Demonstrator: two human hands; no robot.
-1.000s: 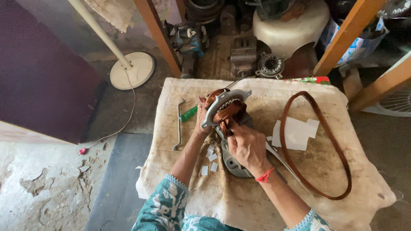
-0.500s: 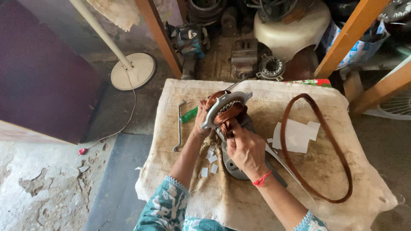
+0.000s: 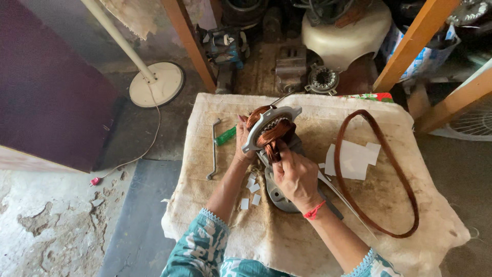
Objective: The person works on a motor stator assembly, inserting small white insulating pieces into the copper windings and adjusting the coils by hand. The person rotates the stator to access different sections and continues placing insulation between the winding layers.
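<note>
Worn cream cloth (image 3: 287,241) covers a low work surface, seen from above. Nearest the viewer, small white paper slips (image 3: 251,192) lie on the cloth beside a grey metal housing (image 3: 279,195). Just above it, the right hand (image 3: 296,177) is closed, fingertips pinching the copper winding (image 3: 274,134) of a motor stator (image 3: 269,128). The left hand (image 3: 242,146) grips the stator's left rim, holding it tilted on edge. Doing this well likely means steadying the ring firmly and pressing the wire gently, so no strand kinks. Right of it lie white paper sheets (image 3: 353,159) and a brown wire loop (image 3: 379,174); left, a green-handled screwdriver (image 3: 225,136) and a bent metal rod (image 3: 213,149). Farther off, a white fan base (image 3: 156,84) stands on the floor.
</note>
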